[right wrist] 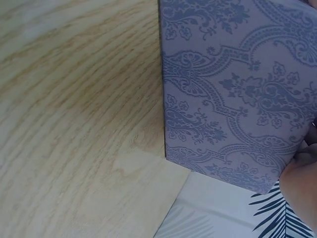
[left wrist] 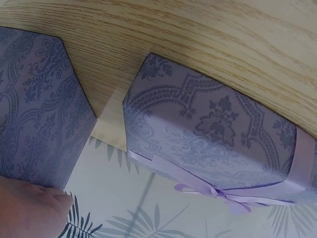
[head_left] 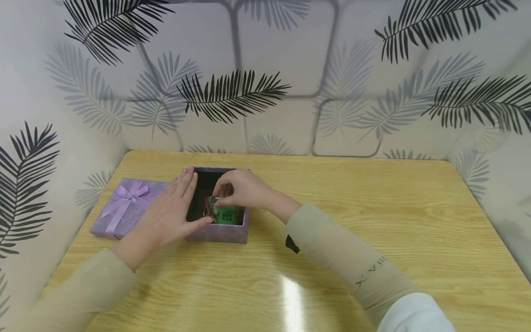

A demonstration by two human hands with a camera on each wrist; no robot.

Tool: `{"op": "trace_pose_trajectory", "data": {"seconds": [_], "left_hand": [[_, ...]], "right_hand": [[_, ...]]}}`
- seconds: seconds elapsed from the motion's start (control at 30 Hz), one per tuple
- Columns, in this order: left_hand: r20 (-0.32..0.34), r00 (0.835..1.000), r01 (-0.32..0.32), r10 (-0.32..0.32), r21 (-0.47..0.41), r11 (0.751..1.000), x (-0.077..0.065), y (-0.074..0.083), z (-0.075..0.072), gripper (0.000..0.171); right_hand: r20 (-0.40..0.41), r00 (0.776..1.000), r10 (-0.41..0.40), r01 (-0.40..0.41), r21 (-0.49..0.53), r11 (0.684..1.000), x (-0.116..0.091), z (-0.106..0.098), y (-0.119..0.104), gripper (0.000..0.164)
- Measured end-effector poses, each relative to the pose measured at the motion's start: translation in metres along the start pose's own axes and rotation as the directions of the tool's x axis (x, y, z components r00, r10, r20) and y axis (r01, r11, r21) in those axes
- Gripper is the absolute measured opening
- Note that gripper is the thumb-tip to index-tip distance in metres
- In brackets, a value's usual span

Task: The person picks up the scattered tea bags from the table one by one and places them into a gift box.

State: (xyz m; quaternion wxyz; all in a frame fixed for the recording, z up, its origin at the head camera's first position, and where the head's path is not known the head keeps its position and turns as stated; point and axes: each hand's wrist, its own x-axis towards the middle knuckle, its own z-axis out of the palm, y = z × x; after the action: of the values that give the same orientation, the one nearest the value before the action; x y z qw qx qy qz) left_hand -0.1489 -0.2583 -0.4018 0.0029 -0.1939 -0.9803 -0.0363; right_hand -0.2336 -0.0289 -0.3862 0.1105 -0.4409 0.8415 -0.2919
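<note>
A purple patterned gift box (head_left: pixel 217 234) with a dark inside stands without its lid on the table. My left hand (head_left: pixel 172 207) rests along the box's left rim, fingers straight, its thumb reaching over the front edge. Over the box's right side, my right hand (head_left: pixel 244 188) reaches in and pinches a small green item (head_left: pixel 228 215) with a dark grid and a red-and-dark patterned part. The exact kind of this item cannot be made out. Both wrist views show the box's outer sides, the left (left wrist: pixel 34 99) and the right (right wrist: pixel 237 94), with only part of each hand at the frame edge.
Left of the box lies its purple lid (head_left: pixel 155 187), tied with a lilac ribbon bow (head_left: pixel 132 197). The wooden table (head_left: pixel 373 203) extends far to the right. A wall with a leaf pattern (head_left: pixel 282 124) stands behind it. Something small and black (head_left: pixel 292 244) shows beside the right sleeve.
</note>
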Motion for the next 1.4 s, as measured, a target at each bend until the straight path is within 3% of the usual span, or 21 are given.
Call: {"op": "trace_pose_trajectory", "data": {"seconds": [0.4, 0.63, 1.0, 1.4], "left_hand": [[-0.02, 1.0, -0.007, 0.007, -0.013, 1.0, 0.001, 0.001, 0.002, 0.115], [-0.025, 1.0, -0.004, 0.003, -0.022, 1.0, 0.001, -0.001, 0.002, 0.115], [0.001, 1.0, 0.015, -0.015, -0.012, 1.0, 0.002, -0.002, 0.0, 0.114], [-0.001, 1.0, 0.006, -0.006, 0.026, 1.0, -0.002, -0.005, -0.002, 0.113]], "right_hand": [[-0.062, 0.998, 0.032, -0.021, 0.177, 0.984, -0.006, -0.01, 0.005, 0.029], [-0.103, 0.995, 0.015, 0.002, 0.167, 0.986, -0.02, -0.023, 0.01, 0.033], [-0.177, 0.984, 0.015, -0.004, 0.065, 0.998, -0.061, -0.053, 0.023, 0.034], [-0.26, 0.96, 0.107, -0.11, 0.004, 0.994, -0.128, -0.078, 0.05, 0.038]]}}
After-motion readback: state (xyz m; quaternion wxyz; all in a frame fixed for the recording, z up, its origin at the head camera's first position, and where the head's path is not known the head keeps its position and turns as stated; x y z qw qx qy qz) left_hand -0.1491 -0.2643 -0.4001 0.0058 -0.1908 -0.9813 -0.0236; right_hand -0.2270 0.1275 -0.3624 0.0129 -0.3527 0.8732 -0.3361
